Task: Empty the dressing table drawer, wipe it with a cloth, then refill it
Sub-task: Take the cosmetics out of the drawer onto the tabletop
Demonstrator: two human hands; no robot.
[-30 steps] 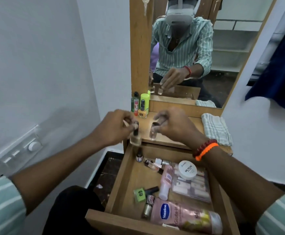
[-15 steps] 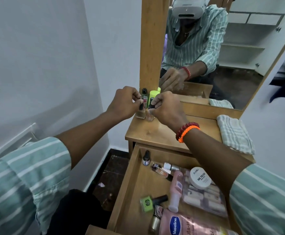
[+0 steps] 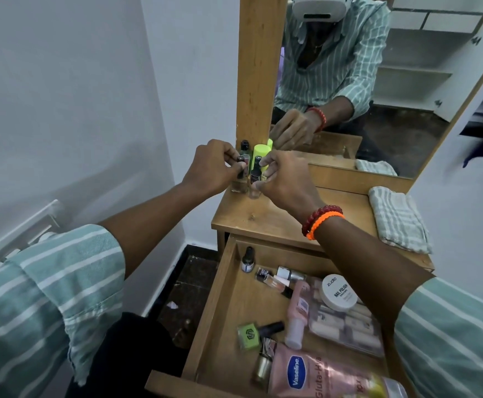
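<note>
The wooden drawer (image 3: 214,308) stands pulled open below the dressing table top (image 3: 266,222). In it lie a pink Vaseline tube (image 3: 320,374), a white nail polish remover jar (image 3: 338,293), a green nail polish bottle (image 3: 249,336), a pink tube (image 3: 297,314) and several small bottles. At the table top's far left corner, my left hand (image 3: 211,170) grips a clear nail polish bottle (image 3: 239,186) by its black cap. My right hand (image 3: 285,179) holds a second clear bottle (image 3: 254,185) beside it. Both bottles rest on the table top.
A folded striped cloth (image 3: 398,219) lies on the right of the table top. A lime-green bottle (image 3: 260,152) and other small bottles stand at the mirror post (image 3: 259,67). A white wall is at the left and dark floor (image 3: 183,291) lies below.
Both hands carried the two clear bottles from above the drawer's front to the table top's far left corner and set them down beside the standing bottles.
</note>
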